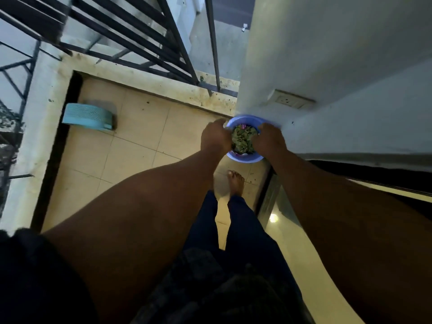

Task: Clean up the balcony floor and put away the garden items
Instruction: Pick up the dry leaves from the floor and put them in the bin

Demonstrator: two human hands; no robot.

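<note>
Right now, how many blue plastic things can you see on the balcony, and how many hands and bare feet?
Blue plastic things: 2, the bowl of leaves and the light blue basket on the floor.
Hands: 2, left hand and right hand, both gripping the bowl.
Bare feet: 1.
Total: 5.

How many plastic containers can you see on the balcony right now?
2. A round blue plastic basin filled with green leaves is held in the grip of the left hand and right hand. A light blue ribbed plastic container sits on the tiled floor at the left. Others may lie out of view.

One purple basin (243,157) (leaf-filled), one blue dustpan (87,116), two hands (216,137).
</note>
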